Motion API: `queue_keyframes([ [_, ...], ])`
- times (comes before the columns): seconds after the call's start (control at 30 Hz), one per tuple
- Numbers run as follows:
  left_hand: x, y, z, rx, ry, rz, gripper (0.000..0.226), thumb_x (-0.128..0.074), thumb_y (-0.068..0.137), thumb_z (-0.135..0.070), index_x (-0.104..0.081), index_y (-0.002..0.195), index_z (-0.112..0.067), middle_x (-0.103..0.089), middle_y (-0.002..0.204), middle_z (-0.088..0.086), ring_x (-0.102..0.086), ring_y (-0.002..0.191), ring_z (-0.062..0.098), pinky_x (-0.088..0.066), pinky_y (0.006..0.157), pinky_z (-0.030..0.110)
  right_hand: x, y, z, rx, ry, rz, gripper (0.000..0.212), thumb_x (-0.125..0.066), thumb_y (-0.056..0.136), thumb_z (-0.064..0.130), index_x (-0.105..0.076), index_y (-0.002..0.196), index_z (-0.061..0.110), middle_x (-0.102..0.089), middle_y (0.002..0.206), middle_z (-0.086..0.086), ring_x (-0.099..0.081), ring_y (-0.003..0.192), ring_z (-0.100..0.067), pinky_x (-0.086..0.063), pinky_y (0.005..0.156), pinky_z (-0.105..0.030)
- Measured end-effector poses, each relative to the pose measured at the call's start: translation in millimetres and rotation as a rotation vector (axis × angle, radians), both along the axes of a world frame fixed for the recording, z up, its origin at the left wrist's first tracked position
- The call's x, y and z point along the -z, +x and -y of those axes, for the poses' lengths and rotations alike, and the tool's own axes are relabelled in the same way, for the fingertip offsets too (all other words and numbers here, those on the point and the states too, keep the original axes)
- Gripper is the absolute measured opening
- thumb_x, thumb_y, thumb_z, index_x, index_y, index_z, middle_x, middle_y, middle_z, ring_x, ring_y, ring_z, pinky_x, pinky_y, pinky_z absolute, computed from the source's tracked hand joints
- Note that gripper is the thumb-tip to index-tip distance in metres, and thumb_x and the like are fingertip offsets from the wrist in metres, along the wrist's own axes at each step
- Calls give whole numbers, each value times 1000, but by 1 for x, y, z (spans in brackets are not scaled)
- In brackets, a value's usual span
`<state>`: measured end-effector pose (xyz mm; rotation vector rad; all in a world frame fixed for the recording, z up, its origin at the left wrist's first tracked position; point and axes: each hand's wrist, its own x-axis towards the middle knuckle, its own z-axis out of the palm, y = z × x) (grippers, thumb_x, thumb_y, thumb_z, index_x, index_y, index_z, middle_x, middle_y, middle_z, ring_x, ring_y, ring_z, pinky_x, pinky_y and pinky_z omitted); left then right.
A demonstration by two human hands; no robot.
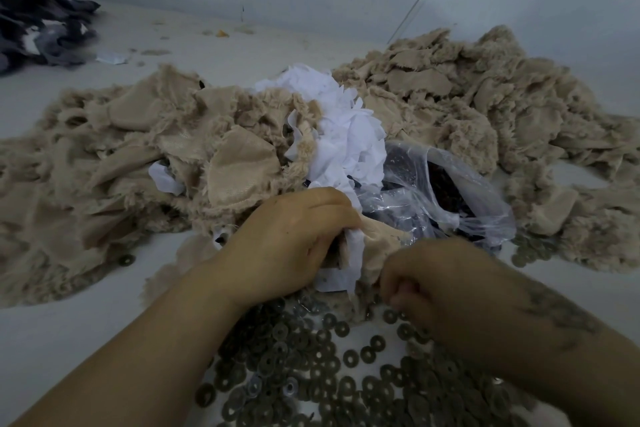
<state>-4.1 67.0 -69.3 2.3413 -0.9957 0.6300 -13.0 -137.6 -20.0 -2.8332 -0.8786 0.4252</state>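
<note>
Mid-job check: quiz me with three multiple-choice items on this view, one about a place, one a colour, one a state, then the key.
1. The washers lie:
A. on the table around the forearms
B. up against the far wall
C. on the dark cloth heap

2. The fur heaps are:
A. red
B. beige
C. green

3. The left hand is:
A. flat and empty
B. picking up a washer
C. gripping a fur scrap

Key: 1 A, they are strewn on the table beneath and beside both arms. 2 B, both heaps are pale tan. 3 C, its fingers curl round the scrap's edge.
</note>
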Motion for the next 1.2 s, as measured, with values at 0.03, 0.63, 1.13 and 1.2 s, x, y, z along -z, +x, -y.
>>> queue_keyframes([
  [0.03, 0, 0, 1, 5, 3, 11, 24, -56, 88, 9, -73, 102, -1, -71, 104, 11, -69, 93, 29, -58, 67, 44, -3, 1, 4, 44, 103, 65, 15, -58, 96, 26, -69, 98, 36, -64, 95, 15, -59, 88, 0, -38, 69, -5],
  [0.63, 4, -11, 23, -24, -173, 28, 13, -64, 91, -10, -70, 99, -2, -71, 93, 6, -65, 83, 17, -51, 72, 29, 28, 18, -1, 531, 1402, -520, 23, -75, 65, 29, -80, 82, 15, -72, 70, -8, -66, 61, -11, -57, 61, -19],
  [1.13, 7, -10, 26, -120, -339, 37, 10, -74, 84, -6, -70, 93, -2, -70, 89, 3, -62, 79, 8, -50, 73, 18, 37, 12, -5, 473, 1294, -293, 22, -70, 72, 42, -78, 80, 24, -76, 75, -5, -71, 63, -14, -56, 57, -23],
  [1.2, 8, -10, 26, -133, -345, 41, 10, -73, 85, -6, -70, 94, -2, -70, 89, 3, -62, 79, 9, -50, 73, 20, 37, 12, -5, 498, 1309, -347, 25, -72, 69, 42, -78, 81, 20, -76, 79, -10, -71, 68, -21, -59, 63, -31],
])
